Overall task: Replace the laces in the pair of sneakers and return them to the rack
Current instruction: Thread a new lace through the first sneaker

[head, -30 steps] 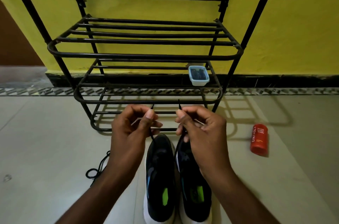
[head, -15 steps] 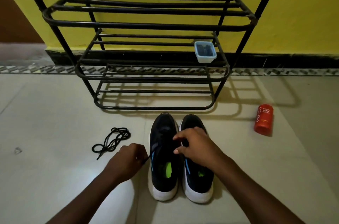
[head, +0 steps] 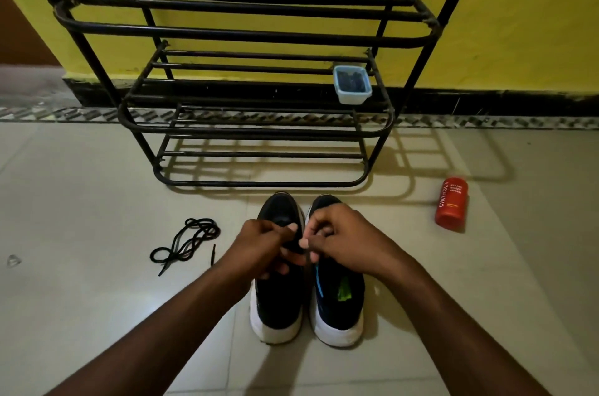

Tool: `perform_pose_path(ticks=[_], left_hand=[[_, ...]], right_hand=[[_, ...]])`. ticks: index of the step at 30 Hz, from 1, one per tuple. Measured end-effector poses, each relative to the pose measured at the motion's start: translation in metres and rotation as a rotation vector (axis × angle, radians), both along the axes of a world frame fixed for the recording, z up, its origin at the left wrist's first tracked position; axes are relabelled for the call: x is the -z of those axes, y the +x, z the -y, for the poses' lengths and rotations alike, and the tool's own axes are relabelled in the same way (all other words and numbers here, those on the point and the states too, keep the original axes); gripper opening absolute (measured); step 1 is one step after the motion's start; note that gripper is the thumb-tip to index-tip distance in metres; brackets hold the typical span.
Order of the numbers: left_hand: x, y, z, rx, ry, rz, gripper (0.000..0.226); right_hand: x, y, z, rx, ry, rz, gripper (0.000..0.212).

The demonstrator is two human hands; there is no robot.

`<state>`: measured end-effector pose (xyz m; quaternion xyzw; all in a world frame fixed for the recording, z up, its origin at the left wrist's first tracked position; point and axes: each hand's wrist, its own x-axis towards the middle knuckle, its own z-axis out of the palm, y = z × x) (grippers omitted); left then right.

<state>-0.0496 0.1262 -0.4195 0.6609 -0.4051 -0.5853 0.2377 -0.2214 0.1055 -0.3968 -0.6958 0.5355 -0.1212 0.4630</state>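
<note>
Two black sneakers with white soles stand side by side on the floor, toes toward the rack: the left sneaker (head: pixel 278 301) and the right sneaker (head: pixel 337 298). My left hand (head: pixel 262 243) and my right hand (head: pixel 343 240) meet over the left sneaker's lacing area, each with fingers curled and pinching its black lace (head: pixel 291 246), which is mostly hidden under the fingers. One lace tip (head: pixel 213 254) sticks out left of my left wrist. A loose black lace (head: pixel 188 241) lies coiled on the floor to the left. The black metal shoe rack (head: pixel 246 36) stands against the yellow wall.
A small blue-rimmed plastic container (head: pixel 352 84) with dark contents sits on the rack's middle shelf at right. An orange-red bottle (head: pixel 451 203) lies on the floor to the right. A small clear scrap (head: pixel 13 261) lies far left on the pale tiles.
My hands came down from holding the lace ends up near the rack to the left sneaker's lacing area. My left hand moved right to meet my right hand. The view tilted downward.
</note>
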Motion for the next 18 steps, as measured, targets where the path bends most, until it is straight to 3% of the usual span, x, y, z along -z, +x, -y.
perform_pose_path(ticks=[4,9,14,18], left_hand=[[-0.007,-0.006,0.010,-0.118,0.110,-0.119,0.016],[-0.019,0.016,0.017,-0.106,0.036,-0.046,0.009],[-0.029,0.047,0.025,-0.074,-0.176,0.062,0.007],[-0.022,0.066,0.029,0.106,-0.429,0.362,0.006]], right_hand=[[-0.008,-0.005,-0.004,0.059,-0.027,0.172,0.008],[-0.005,-0.011,-0.007,0.143,-0.065,0.321,0.008],[0.012,0.001,-0.011,0.138,-0.114,0.148,0.015],[0.022,0.026,-0.015,-0.063,-0.131,-0.042,0.030]])
